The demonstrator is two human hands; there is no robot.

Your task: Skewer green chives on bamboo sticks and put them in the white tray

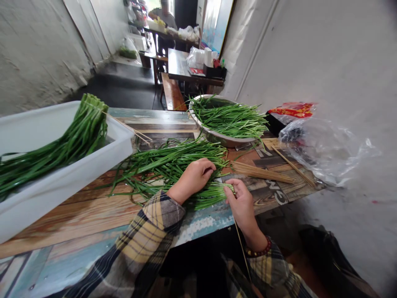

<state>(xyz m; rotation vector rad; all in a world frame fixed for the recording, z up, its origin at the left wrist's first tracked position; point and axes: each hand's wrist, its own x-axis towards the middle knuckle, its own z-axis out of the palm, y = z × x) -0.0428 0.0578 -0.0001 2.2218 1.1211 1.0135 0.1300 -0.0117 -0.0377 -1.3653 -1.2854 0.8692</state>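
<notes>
Loose green chives (167, 163) lie spread on the wooden table (93, 211). My left hand (194, 178) rests curled over a small gathered bunch of chives (214, 191), pressing it down. My right hand (243, 205) grips a thin bamboo skewer (242, 248) whose tip meets the cut ends of that bunch; the skewer's tail runs down past my wrist. A pile of bamboo skewers (260, 172) lies just right of my hands.
A white plastic tub (71, 174) at the left holds skewered chive bundles (62, 145). A metal bowl (214, 134) of chives stands behind. A clear plastic bag (322, 149) and red packet (293, 109) lie right, by the wall. Tables, a bench and a person are far back.
</notes>
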